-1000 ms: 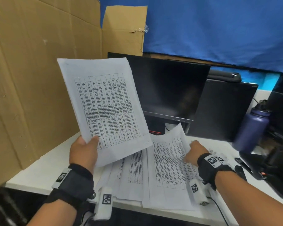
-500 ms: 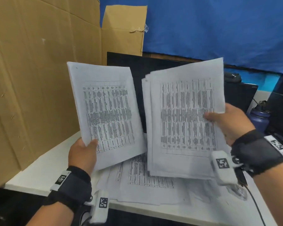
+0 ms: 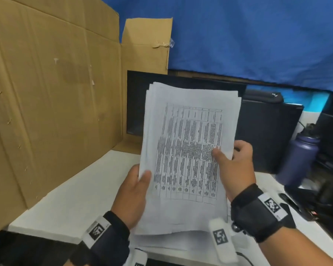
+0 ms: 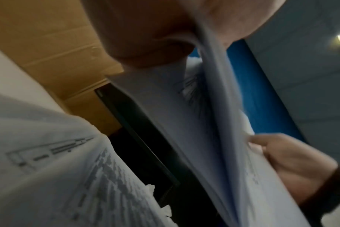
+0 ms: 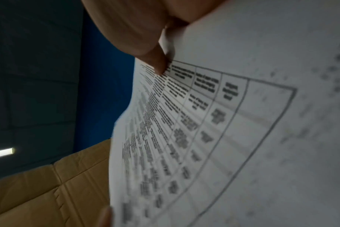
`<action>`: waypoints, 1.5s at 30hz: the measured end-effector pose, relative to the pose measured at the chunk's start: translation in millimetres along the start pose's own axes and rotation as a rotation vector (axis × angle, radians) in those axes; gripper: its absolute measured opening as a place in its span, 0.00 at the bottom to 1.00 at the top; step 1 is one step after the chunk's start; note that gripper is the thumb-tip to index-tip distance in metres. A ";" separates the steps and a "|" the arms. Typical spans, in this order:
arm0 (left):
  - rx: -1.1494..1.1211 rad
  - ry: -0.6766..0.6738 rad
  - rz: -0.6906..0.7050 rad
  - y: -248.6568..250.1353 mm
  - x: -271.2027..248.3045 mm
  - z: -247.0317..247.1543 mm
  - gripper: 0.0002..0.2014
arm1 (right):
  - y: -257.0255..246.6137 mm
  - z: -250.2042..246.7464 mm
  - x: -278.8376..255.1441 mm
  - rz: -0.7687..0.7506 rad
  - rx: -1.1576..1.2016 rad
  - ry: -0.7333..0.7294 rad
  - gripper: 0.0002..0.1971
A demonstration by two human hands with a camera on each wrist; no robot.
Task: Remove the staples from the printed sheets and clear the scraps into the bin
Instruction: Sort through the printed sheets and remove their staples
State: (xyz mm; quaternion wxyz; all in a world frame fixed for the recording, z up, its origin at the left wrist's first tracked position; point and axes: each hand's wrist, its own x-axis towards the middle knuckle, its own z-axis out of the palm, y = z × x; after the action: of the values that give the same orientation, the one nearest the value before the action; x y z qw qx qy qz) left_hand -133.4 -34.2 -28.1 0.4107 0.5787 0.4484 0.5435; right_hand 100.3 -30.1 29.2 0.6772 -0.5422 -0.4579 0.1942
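Observation:
One upright stack of printed sheets with black tables is held above the white desk. My left hand grips its lower left edge, thumb on the front page. At the stack's right edge my right hand grips it, thumb on the print. In the left wrist view the sheets run edge-on between thumb and fingers, with the right hand beyond. The right wrist view has the top page under my thumb. More printed sheets lie on the desk below. No staple or bin is visible.
A tall cardboard panel walls the left side. A dark monitor stands behind the sheets. To the right are a black case, a purple bottle and dark items on the desk.
The two separate bundles, one in each hand, have come together into one stack held by both hands in front of me. One second ago the right hand was reaching onto the sheets on the desk.

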 end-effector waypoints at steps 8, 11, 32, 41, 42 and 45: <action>-0.041 -0.011 -0.038 -14.9 -3.7 4.0 0.17 | 9.2 -3.8 -16.3 -0.105 -0.022 -0.189 0.29; -0.202 -0.062 -0.068 -20.0 -3.4 10.3 0.23 | 9.0 -3.6 -17.9 -0.146 0.016 -0.204 0.27; -0.114 0.086 0.103 -14.3 -5.7 7.0 0.36 | -26.9 8.4 -13.1 -0.399 -0.014 -0.220 0.24; -0.080 0.224 -0.101 -32.4 0.8 6.9 0.19 | -15.5 10.9 -14.3 -0.215 0.002 -0.135 0.20; -0.079 0.223 -0.137 -35.6 -0.2 7.4 0.18 | -9.1 11.4 -19.0 -0.160 0.012 -0.144 0.21; -0.041 0.193 -0.181 -42.9 -5.5 10.3 0.18 | 13.8 12.1 -36.3 -0.011 0.006 -0.162 0.22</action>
State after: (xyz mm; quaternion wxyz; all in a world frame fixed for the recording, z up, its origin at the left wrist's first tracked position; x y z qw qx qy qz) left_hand -126.3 -28.2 -71.6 0.4247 0.4722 0.5251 0.5664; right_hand 75.1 -46.2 1.6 0.6409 -0.5200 -0.5135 0.2350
